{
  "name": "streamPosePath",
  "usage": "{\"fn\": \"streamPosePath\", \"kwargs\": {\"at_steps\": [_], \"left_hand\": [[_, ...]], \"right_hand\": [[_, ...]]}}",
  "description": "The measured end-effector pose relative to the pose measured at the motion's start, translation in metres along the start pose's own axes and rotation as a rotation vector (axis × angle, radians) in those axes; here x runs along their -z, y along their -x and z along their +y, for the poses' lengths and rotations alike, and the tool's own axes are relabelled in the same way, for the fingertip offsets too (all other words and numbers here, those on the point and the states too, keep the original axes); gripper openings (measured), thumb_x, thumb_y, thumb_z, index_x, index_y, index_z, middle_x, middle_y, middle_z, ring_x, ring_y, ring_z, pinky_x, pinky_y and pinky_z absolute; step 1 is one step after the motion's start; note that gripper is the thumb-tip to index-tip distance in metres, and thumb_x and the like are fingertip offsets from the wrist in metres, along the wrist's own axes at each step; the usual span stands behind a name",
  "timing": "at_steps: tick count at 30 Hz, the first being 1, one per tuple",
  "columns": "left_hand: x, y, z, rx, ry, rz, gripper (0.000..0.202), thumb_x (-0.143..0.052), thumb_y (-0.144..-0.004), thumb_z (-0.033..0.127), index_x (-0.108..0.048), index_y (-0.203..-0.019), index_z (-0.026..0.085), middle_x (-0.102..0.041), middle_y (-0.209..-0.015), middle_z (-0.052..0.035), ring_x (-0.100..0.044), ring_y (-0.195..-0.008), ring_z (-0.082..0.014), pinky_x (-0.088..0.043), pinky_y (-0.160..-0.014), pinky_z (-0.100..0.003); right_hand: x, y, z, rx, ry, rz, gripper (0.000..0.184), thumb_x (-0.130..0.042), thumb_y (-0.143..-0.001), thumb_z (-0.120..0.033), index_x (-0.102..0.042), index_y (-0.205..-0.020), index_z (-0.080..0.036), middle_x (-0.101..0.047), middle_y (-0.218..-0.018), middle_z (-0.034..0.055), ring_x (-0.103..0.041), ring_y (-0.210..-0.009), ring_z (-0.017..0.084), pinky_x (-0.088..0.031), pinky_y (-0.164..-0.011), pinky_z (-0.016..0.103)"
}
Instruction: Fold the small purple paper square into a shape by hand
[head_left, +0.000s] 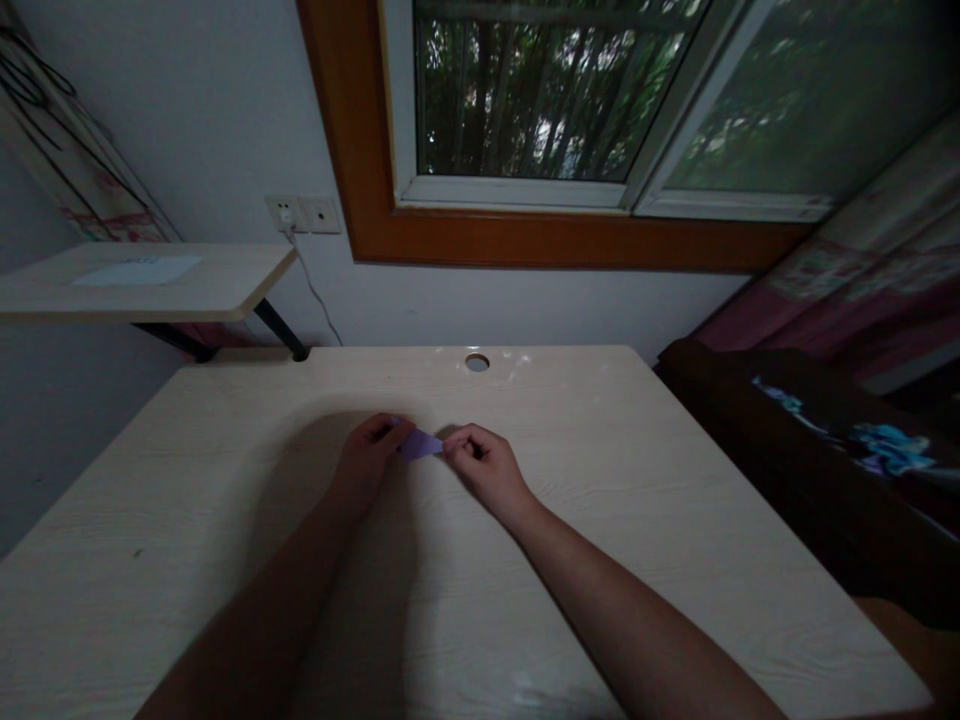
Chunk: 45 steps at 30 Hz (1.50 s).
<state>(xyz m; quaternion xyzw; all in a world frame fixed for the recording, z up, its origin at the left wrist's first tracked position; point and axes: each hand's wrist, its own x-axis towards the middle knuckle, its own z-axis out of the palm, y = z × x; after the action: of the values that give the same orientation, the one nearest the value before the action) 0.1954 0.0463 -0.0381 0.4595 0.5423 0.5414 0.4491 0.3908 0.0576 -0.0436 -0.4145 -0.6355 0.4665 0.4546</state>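
Observation:
A small folded piece of purple paper (420, 444) sits just above the pale wooden desk (637, 520), held between both hands. My left hand (369, 452) pinches its left end with curled fingers. At the paper's right end, my right hand (484, 465) grips it in a closed pinch. Both forearms reach in from the bottom of the view. The paper's shape is partly hidden by the fingers.
The desk has a round cable hole (477, 362) near its back edge. A raised side shelf (150, 280) with a sheet of paper stands at the left. A wall socket with a cord (304, 214) and a window (570, 100) lie behind. Dark furniture (810, 470) flanks the right.

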Motion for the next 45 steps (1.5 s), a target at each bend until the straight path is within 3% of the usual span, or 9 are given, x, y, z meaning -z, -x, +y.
{"fn": "streamPosePath", "kwargs": {"at_steps": [8, 14, 18, 23, 29, 38, 45], "left_hand": [[0.003, -0.006, -0.005, 0.009, 0.173, 0.144, 0.021, -0.072, -0.074, 0.037, -0.067, -0.077, 0.017, -0.062, -0.075, 0.0001, -0.055, -0.07, -0.0123, -0.044, -0.066, -0.022], [0.001, 0.0, 0.001, -0.026, 0.043, 0.041, 0.022, -0.07, -0.077, 0.039, -0.067, -0.077, 0.017, -0.062, -0.073, 0.0004, -0.055, -0.07, -0.0125, -0.042, -0.067, -0.023], [-0.002, 0.003, 0.004, -0.027, 0.015, -0.004, 0.022, -0.071, -0.076, 0.038, -0.066, -0.074, 0.017, -0.061, -0.07, 0.0007, -0.054, -0.067, -0.0124, -0.042, -0.065, -0.022], [-0.003, 0.004, 0.007, -0.034, -0.039, -0.039, 0.019, -0.071, -0.075, 0.035, -0.067, -0.077, 0.017, -0.062, -0.071, 0.0007, -0.054, -0.067, -0.0127, -0.041, -0.064, -0.022], [-0.004, 0.006, 0.011, -0.077, -0.179, -0.172, 0.018, -0.069, -0.075, 0.034, -0.067, -0.074, 0.017, -0.063, -0.07, -0.0001, -0.055, -0.067, -0.0138, -0.041, -0.064, -0.023], [-0.004, 0.005, 0.005, -0.144, -0.239, -0.223, 0.014, -0.068, -0.076, 0.031, -0.068, -0.073, 0.017, -0.065, -0.071, -0.0007, -0.058, -0.069, -0.0149, -0.043, -0.066, -0.024], [-0.005, 0.006, 0.006, -0.185, -0.291, -0.244, 0.015, -0.067, -0.078, 0.032, -0.068, -0.075, 0.017, -0.064, -0.071, -0.0009, -0.057, -0.069, -0.0144, -0.042, -0.065, -0.024]], "right_hand": [[0.002, -0.001, 0.001, -0.011, -0.036, 0.124, 0.013, -0.061, -0.083, -0.028, -0.069, -0.082, -0.018, -0.063, -0.072, -0.0002, -0.045, -0.06, 0.012, -0.035, -0.058, 0.024], [0.0, -0.001, -0.003, -0.005, -0.014, 0.043, 0.024, -0.066, -0.083, -0.042, -0.071, -0.093, -0.02, -0.06, -0.071, -0.0005, -0.046, -0.061, 0.013, -0.036, -0.059, 0.025], [-0.002, 0.0, -0.002, -0.009, -0.025, -0.029, 0.022, -0.067, -0.083, -0.041, -0.072, -0.088, -0.02, -0.058, -0.068, -0.0012, -0.044, -0.059, 0.012, -0.035, -0.057, 0.025], [0.001, 0.002, -0.003, 0.023, -0.054, 0.023, 0.02, -0.065, -0.084, -0.038, -0.07, -0.083, -0.019, -0.051, -0.064, -0.0028, -0.041, -0.059, 0.012, -0.033, -0.057, 0.025], [0.003, 0.002, -0.004, 0.038, -0.014, 0.045, 0.019, -0.063, -0.085, -0.036, -0.068, -0.084, -0.019, -0.049, -0.064, -0.0034, -0.04, -0.059, 0.012, -0.033, -0.058, 0.024], [0.002, 0.002, -0.004, 0.053, 0.062, -0.009, 0.019, -0.065, -0.084, -0.038, -0.07, -0.089, -0.02, -0.047, -0.062, -0.0038, -0.04, -0.057, 0.012, -0.034, -0.056, 0.024], [0.002, 0.001, -0.002, 0.055, 0.113, -0.03, 0.017, -0.066, -0.083, -0.036, -0.072, -0.083, -0.02, -0.052, -0.064, -0.002, -0.044, -0.06, 0.012, -0.035, -0.056, 0.024]]}}
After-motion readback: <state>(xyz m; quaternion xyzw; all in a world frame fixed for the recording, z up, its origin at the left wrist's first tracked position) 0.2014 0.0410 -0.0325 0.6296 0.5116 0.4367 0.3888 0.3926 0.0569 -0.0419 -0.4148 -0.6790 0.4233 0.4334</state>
